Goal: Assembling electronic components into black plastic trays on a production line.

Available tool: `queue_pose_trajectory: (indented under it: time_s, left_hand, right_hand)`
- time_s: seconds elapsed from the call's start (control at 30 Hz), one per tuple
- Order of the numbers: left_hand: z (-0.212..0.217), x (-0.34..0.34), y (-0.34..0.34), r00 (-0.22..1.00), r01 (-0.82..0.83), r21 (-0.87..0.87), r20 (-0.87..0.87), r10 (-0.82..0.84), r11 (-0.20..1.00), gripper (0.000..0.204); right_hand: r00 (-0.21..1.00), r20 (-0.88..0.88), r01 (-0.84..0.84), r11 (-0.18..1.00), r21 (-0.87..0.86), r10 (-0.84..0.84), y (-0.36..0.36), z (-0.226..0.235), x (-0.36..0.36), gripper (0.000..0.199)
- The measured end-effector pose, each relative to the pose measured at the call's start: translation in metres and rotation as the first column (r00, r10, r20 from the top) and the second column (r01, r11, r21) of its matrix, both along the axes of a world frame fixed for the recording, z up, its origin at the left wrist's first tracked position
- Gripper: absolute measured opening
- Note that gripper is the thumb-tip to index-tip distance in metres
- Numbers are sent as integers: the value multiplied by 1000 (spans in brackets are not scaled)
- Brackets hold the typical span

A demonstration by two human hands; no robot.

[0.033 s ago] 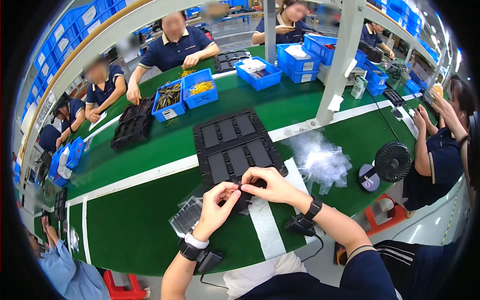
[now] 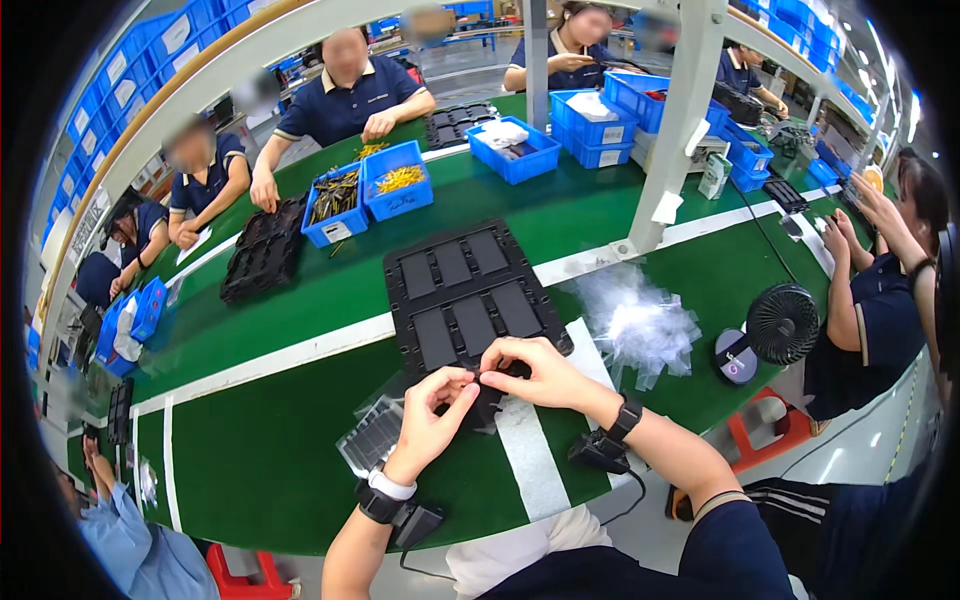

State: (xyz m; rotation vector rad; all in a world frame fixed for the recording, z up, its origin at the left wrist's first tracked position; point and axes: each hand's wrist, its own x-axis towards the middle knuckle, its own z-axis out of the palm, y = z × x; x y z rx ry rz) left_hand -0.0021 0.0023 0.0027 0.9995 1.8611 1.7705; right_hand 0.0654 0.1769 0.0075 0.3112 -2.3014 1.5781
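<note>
My view from the head camera: two bare hands meet at the near edge of a black tray point(image 2: 464, 291) on a green table point(image 2: 270, 455).

I see the left hand point(image 2: 430, 412) and right hand point(image 2: 532, 374) with fingertips drawn in close, almost meeting; whatever may be between them is too small and dark to make out, so I cannot tell whether either grips anything. The tray lies flat just beyond them, its dark panels in two rows of three. A clear plastic tray point(image 2: 370, 436) sits beside the left wrist; loose clear film point(image 2: 645, 322) is heaped right of the black tray, near a small black fan point(image 2: 783, 323).
</note>
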Motion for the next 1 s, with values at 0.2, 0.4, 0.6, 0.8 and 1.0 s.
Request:
queue_pose_trajectory:
  time_s: [0.2,0.4,0.6,0.8,1.0]
  left_hand:
    - [0,-1,-3,997,68,-65,52,-64,996,10]
    - [-1,-2,-1,996,89,-78,29,-87,993,10]
    - [-6,1,1,1000,8,40,-11,-7,999,14]
    - [7,10,1,947,249,-286,-128,-294,925,29]
    - [4,6,0,869,154,-276,-420,-263,949,28]
  right_hand:
    - [998,47,-34,999,-39,36,0,2,1,13]
    - [999,23,-33,999,5,33,0,-1,2,11]
    - [992,-17,124,985,-124,-127,13,12,0,8]
    - [680,-325,729,654,202,-657,80,11,-2,5]
    - [667,-317,698,417,582,-675,84,-13,-2,8]
